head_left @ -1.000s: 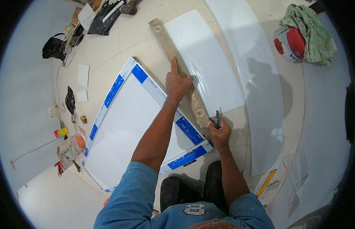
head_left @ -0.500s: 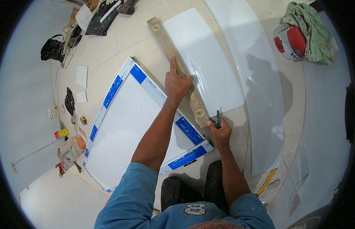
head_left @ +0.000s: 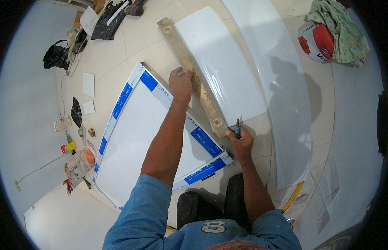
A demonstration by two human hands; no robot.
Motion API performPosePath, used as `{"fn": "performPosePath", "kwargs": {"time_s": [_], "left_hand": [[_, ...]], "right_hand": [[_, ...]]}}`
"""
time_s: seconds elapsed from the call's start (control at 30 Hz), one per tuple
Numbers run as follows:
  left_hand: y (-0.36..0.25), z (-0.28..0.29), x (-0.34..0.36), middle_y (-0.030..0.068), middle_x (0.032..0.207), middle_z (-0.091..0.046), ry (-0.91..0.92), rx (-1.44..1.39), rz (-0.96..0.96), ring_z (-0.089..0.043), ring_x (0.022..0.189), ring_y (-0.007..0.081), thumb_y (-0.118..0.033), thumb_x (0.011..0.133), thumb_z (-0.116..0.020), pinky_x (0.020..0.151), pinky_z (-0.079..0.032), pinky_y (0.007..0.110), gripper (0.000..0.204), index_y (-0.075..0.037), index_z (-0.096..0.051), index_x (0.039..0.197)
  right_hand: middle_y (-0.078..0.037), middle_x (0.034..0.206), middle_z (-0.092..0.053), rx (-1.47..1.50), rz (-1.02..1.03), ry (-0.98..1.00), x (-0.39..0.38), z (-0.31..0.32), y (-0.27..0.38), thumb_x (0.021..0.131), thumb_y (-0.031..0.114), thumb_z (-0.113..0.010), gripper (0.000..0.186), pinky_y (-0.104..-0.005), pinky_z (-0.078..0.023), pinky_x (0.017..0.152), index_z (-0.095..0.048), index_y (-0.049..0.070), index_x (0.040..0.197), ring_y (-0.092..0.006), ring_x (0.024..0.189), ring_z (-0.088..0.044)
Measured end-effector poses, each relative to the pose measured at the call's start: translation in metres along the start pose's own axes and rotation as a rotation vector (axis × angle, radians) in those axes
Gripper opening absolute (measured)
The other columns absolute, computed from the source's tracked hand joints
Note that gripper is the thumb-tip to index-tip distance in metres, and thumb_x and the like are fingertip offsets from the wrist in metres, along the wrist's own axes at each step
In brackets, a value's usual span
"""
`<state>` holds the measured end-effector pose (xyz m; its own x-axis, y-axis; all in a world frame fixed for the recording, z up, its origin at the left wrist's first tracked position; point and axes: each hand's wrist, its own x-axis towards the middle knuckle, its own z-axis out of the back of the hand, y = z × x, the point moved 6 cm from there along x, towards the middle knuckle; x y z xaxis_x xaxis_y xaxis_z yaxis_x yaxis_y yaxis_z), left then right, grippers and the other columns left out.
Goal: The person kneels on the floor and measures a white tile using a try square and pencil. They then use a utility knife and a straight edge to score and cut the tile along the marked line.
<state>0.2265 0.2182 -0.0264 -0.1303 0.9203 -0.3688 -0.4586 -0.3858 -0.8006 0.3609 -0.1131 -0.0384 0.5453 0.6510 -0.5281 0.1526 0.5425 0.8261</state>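
A long, dirty spirit level (head_left: 202, 89) with a round window near each end lies along the left edge of a glossy white panel (head_left: 225, 68). My left hand (head_left: 180, 85) is at the level's left side near its middle, fingers curled and thumb on its edge. Close to the level's near end, my right hand (head_left: 242, 141) holds a utility knife (head_left: 238, 128), its blade pointing up and away from me by the panel's near corner. Left of the level lies a white framed panel (head_left: 135, 137) whose frame carries blue-and-white protective tape.
A longer white sheet (head_left: 277, 91) lies to the right. Farther back stands a red-and-white bucket (head_left: 317, 41) draped with a green cloth (head_left: 342, 31). A tape measure (head_left: 91, 132), bags and cables line the left wall. A yellow tool (head_left: 293, 198) lies at the near right.
My left hand has drawn back from across the level to its left edge, and its stretched index finger has curled. My right hand and knife have stayed about where they were.
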Motion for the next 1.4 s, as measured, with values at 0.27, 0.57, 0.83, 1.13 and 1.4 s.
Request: {"fn": "performPosePath", "kwargs": {"time_s": [0.27, 0.57, 0.83, 1.13, 1.4], "left_hand": [[0.001, 0.0, 0.019, 0.0122, 0.098, -0.076, 0.11, -0.065, 0.103, -0.074, 0.081, 0.0217, -0.015, 0.092, -0.091, 0.071, -0.064, 0.038, 0.037, 0.008, -0.072, 0.112], [0.004, -0.007, 0.021, 0.0099, 0.093, -0.074, 0.206, -0.276, 0.154, -0.071, 0.075, 0.0199, -0.009, 0.094, -0.086, 0.067, -0.062, 0.035, 0.028, 0.004, -0.069, 0.111], [0.0, -0.004, 0.013, 0.0131, 0.11, -0.073, 0.329, -0.475, 0.19, -0.071, 0.099, 0.0258, -0.01, 0.103, -0.075, 0.094, -0.059, 0.041, 0.027, 0.003, -0.065, 0.125], [-0.005, 0.001, 0.015, 0.015, 0.117, -0.072, 0.453, -0.694, 0.307, -0.07, 0.109, 0.0297, -0.017, 0.109, -0.066, 0.107, -0.056, 0.045, 0.03, 0.004, -0.064, 0.131], [0.016, 0.005, 0.026, 0.0125, 0.109, -0.073, 0.364, -0.557, 0.21, -0.071, 0.101, 0.0259, -0.023, 0.107, -0.072, 0.098, -0.06, 0.042, 0.027, 0.001, -0.065, 0.117]], "right_hand": [[-0.002, 0.081, -0.074, -0.016, 0.054, 0.021, 0.001, 0.0, -0.001, 0.096, 0.008, -0.084, 0.014, -0.0266, -0.058, 0.066, -0.077, -0.001, 0.106, -0.0085, 0.073, -0.068], [0.0, 0.08, -0.072, 0.174, -0.045, 0.016, 0.0, -0.001, -0.007, 0.094, 0.011, -0.085, 0.014, -0.0307, -0.057, 0.067, -0.077, 0.003, 0.103, -0.009, 0.072, -0.067], [-0.001, 0.08, -0.073, 0.063, -0.025, 0.007, 0.001, 0.001, 0.0, 0.097, 0.007, -0.083, 0.011, -0.0249, -0.055, 0.063, -0.077, 0.001, 0.103, -0.0076, 0.07, -0.067], [-0.003, 0.082, -0.075, 0.047, -0.044, 0.024, 0.001, 0.003, 0.005, 0.093, 0.015, -0.087, 0.02, -0.0316, -0.058, 0.071, -0.077, 0.002, 0.103, -0.0107, 0.075, -0.069], [-0.002, 0.083, -0.074, 0.021, -0.102, 0.04, 0.001, 0.002, -0.002, 0.094, 0.019, -0.088, 0.024, -0.0306, -0.057, 0.071, -0.077, 0.003, 0.106, -0.0099, 0.075, -0.066]]}}
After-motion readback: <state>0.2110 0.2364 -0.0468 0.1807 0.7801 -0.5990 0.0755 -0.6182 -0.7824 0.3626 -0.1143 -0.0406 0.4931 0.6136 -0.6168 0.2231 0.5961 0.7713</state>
